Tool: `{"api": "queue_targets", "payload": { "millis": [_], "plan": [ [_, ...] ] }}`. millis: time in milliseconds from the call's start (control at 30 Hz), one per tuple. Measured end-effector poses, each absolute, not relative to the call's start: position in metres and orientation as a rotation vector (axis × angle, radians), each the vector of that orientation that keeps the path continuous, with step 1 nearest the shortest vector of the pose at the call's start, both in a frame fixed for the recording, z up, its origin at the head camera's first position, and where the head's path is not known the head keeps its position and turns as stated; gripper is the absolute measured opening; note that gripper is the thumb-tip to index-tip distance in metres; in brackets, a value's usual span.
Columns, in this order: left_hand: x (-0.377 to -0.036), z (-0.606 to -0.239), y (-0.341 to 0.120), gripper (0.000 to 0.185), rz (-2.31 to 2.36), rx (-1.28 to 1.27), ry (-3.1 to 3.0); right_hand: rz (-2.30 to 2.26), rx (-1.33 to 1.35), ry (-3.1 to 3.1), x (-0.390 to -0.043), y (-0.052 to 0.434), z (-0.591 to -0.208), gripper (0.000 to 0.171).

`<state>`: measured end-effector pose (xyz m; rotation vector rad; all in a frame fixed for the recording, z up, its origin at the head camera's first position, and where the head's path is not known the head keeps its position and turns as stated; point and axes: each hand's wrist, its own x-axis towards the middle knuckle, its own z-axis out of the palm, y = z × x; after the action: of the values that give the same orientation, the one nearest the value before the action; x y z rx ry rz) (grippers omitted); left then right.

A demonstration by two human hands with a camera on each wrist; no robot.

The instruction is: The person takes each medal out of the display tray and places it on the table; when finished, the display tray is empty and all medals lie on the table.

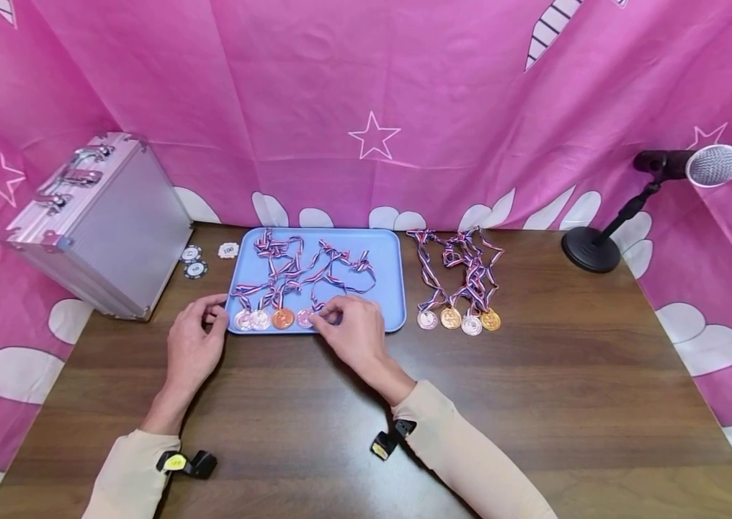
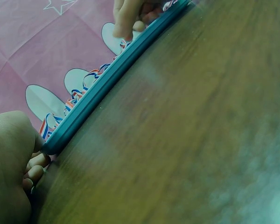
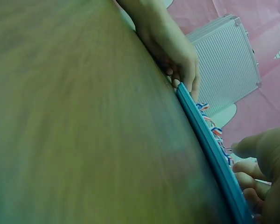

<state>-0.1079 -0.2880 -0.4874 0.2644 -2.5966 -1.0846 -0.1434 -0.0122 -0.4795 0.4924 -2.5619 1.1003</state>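
Note:
A blue tray (image 1: pixel 385 288) lies on the wooden table and holds several medals on striped ribbons, their discs lined up along its front edge. My left hand (image 1: pixel 218 311) holds the tray's front left corner; in the left wrist view its thumb (image 2: pixel 18 135) sits on the tray rim (image 2: pixel 107 81). My right hand (image 1: pixel 326 317) reaches over the front edge and pinches a pink medal (image 1: pixel 305 317), next to a bronze medal (image 1: pixel 283 318). In the right wrist view its curled fingers (image 3: pixel 247 179) hang over the tray rim (image 3: pixel 210 149).
Several more ribboned medals (image 1: pixel 460 319) lie on the table right of the tray. A silver case (image 1: pixel 106 223) stands at the far left with three poker chips (image 1: pixel 195 269) beside it. A microphone (image 1: pixel 716 164) stands on its stand at the far right.

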Motion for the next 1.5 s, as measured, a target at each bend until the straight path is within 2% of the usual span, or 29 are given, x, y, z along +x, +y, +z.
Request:
{"api": "queue_targets", "payload": {
  "millis": [200, 400, 867, 1133, 1233, 1300, 1400, 1500],
  "plan": [
    [-0.110, -0.487, -0.288, 0.034, -1.080, 0.257, -2.592, 0.897, 0.432, -2.666, -0.143, -0.025, -0.478, 0.028],
    [-0.111, -0.485, -0.289, 0.034, -1.073, 0.251, -2.589, 0.883, 0.401, -2.700, -0.150, -0.025, -0.478, 0.035],
    [-0.112, -0.485, -0.288, 0.034, -1.068, 0.249, -2.601, 1.028, 0.489, -2.703, -0.160, 0.037, -0.472, 0.013],
    [-0.109, -0.487, -0.291, 0.034, -1.059, 0.247, -2.616, 0.905, 0.590, -2.695, -0.181, 0.064, -0.514, 0.014],
    [-0.107, -0.488, -0.290, 0.034, -1.059, 0.251, -2.615, 0.904, 0.570, -2.670, -0.178, 0.064, -0.512, 0.008],
    [-0.107, -0.488, -0.289, 0.034, -1.058, 0.250, -2.617, 0.907, 0.549, -2.663, -0.172, 0.063, -0.502, 0.012],
    [-0.108, -0.487, -0.288, 0.033, -1.053, 0.257, -2.617, 0.884, 0.505, -2.675, -0.163, 0.060, -0.485, 0.029],
    [-0.109, -0.486, -0.287, 0.035, -1.042, 0.279, -2.630, 0.882, 0.444, -2.719, -0.161, 0.059, -0.476, 0.034]
  ]
}}
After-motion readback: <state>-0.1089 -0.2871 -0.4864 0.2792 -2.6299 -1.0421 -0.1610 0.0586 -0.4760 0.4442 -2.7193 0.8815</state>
